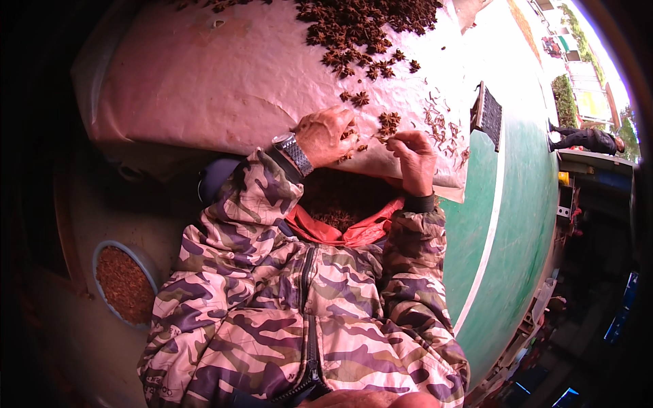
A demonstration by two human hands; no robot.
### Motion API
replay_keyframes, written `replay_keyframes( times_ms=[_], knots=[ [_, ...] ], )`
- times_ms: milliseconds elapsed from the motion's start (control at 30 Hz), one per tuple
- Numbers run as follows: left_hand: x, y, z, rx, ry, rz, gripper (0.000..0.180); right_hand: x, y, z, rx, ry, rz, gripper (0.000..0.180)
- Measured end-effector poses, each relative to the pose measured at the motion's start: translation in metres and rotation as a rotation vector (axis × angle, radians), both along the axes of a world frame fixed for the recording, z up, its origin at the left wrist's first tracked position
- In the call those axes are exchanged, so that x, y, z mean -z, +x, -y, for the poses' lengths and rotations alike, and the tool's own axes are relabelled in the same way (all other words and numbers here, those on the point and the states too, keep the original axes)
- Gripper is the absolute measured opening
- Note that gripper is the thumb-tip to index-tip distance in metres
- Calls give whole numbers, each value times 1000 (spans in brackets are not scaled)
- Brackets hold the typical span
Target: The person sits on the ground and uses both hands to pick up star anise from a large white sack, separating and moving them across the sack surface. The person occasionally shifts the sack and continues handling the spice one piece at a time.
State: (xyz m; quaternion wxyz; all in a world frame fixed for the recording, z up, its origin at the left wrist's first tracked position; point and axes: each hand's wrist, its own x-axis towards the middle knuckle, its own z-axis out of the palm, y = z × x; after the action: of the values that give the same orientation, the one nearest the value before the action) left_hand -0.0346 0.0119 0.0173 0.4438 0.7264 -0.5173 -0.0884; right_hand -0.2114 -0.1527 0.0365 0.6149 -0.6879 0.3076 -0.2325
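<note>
Star anise (367, 27) lies in a dark brown heap at the far side of a sheet-covered table (197, 88). My left hand (326, 138), with a metal-banded watch on its wrist, is curled closed at the table's near edge, with star anise pieces showing at its fingers. Close by on its right, my right hand (415, 158) pinches thumb and fingers together; what sits between them is too small to make out. A small star anise cluster (389, 124) rests on the sheet between the hands. Beneath them, an open red bag (347, 234) holds more dark pieces in its shadowed inside.
Thin stem-like bits (442, 126) are scattered at the table's right side. A round basin (126, 282) of reddish-brown pieces stands on the floor at left. Farther right are a green floor with a white line (486, 251), a dark crate (488, 115) and another person (588, 141).
</note>
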Motion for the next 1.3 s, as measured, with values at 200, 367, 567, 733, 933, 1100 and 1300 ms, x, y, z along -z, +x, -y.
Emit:
replay_keyframes(
  times_ms=[200,367,567,733,933,1100,1300],
  knots=[
    [0,0,0,2,3,18,20,-3,-30,49,216,-121,112,7],
    [1,-4,0,24,18,26,20,-3,-31,67,601,-926,-194,16],
    [-4,-3,-2,57,-61,31,20,8,8,2,74,-541,-251,17],
    [-8,-8,0,28,-57,64,21,8,18,-22,-212,-884,-305,9],
    [-4,-11,3,39,-47,109,22,14,15,-23,-210,-1032,-414,7],
    [0,-13,2,117,-26,142,23,16,-15,24,115,-1060,-616,7],
    [2,-22,-2,320,57,-20,25,5,6,28,150,-852,-476,21]
  ],
)
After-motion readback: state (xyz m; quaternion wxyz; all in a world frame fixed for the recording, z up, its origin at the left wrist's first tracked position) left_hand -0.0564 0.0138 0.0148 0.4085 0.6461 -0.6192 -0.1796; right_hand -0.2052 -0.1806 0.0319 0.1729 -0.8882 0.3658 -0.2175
